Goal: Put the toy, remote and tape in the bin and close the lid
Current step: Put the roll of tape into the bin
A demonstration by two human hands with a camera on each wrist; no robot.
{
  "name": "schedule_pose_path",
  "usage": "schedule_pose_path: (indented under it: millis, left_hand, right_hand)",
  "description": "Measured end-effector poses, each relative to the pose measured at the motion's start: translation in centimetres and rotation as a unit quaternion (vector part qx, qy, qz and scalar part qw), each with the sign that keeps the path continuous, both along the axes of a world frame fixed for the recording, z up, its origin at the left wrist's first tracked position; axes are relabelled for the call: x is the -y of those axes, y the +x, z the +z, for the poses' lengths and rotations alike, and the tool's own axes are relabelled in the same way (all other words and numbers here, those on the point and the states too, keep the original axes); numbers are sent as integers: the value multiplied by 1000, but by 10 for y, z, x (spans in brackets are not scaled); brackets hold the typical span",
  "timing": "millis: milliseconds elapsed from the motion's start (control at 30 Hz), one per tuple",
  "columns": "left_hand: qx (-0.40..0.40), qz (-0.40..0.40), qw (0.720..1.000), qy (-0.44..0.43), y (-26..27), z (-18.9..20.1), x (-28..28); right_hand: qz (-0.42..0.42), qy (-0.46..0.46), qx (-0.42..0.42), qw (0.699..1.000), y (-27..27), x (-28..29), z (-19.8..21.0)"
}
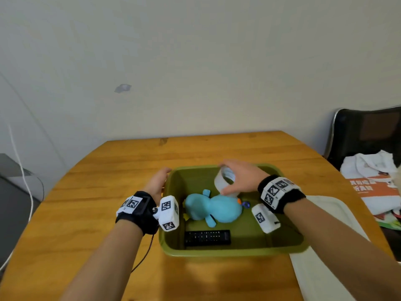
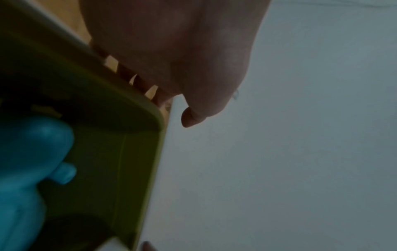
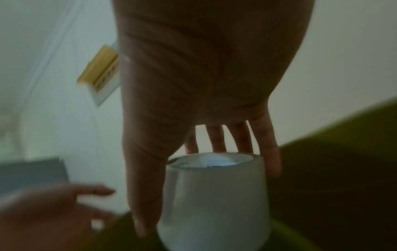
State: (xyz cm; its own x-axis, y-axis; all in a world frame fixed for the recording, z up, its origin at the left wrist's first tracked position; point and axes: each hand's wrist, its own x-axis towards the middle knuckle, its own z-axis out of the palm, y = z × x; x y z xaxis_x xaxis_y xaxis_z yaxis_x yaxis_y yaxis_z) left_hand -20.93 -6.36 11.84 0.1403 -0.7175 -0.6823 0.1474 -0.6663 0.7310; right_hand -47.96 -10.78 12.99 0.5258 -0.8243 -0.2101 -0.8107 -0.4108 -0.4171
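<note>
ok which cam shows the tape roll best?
Right wrist: the tape roll fills the frame, side and open core visible, right hand gripping it. Head view shows the roll smaller, partly covered by that hand. Left wrist shows no identifiable tape.

Blue toy point(image 1: 213, 208), black remote point(image 1: 207, 237) in green bin point(image 1: 234, 252), white tape point(image 1: 224, 181) above

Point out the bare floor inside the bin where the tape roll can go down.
Bare floor of the green bin lies right of the remote, near the front-right corner, and along the back-left wall behind the blue plush toy. The middle is crowded. The right hand holds the tape roll.
</note>
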Motion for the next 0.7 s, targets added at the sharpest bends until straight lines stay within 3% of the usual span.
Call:
schedule_pose_path:
  millis: [133,400,567,700]
  left_hand:
    - [-8,31,999,-4,-5,-28,-1]
    - [40,80,996,-5,-6,-49,8]
    - [47,83,995,6,-3,-57,15]
    - [47,87,995,17,4,-69,20]
  right_hand:
    - [168,20,-151,974,-14,-4,-37]
    - [401,-19,-221,889,-3,-20,-78]
    - [446,-10,-294,845,4,-28,-80]
    - [363,44,-394,843,-2,-28,-88]
